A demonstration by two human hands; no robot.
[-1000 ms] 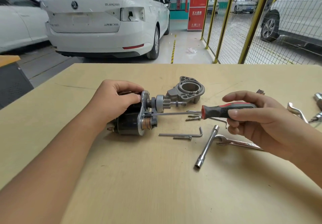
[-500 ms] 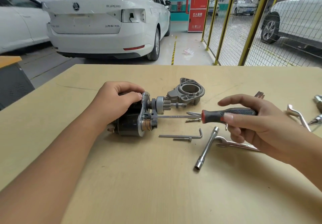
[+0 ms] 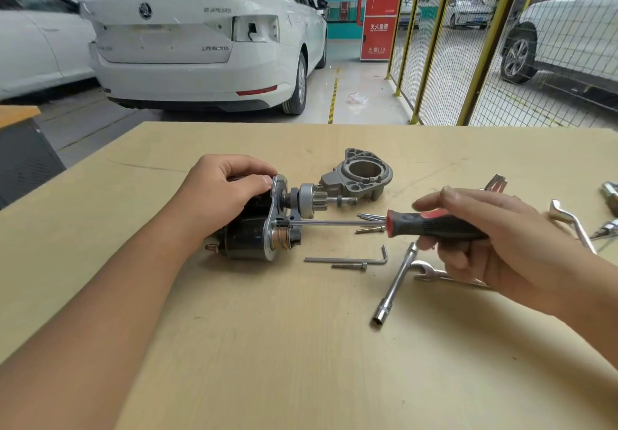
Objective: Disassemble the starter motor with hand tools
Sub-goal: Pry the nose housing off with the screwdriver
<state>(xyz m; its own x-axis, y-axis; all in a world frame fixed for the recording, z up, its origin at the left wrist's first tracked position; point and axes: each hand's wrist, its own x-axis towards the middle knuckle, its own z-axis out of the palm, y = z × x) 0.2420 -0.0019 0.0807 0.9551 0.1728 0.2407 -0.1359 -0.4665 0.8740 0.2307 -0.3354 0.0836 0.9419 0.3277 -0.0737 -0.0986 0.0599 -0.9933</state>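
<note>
The starter motor [image 3: 257, 225] lay on its side left of centre on the surface [image 3: 301, 346], already partly stripped. Its aluminium nose housing [image 3: 359, 175] sat detached just beyond it, leaving the pinion gear [image 3: 309, 197] and shaft exposed. Loose long bolts [image 3: 369, 223], another bolt [image 3: 349, 265], a hex key [image 3: 347, 258], a socket wrench [image 3: 396, 284] and an open-end spanner [image 3: 431, 274] lay around the middle of the frame.

The left hand [image 3: 227, 190] gripped the motor's black body, fingers curled over the top. The right hand [image 3: 485, 239] held the screwdriver [image 3: 401, 223] by its handle, tip against the mounting plate [image 3: 276, 215] near the solenoid end. By my judgement the plate, solenoid and armature remained to be separated.
</note>
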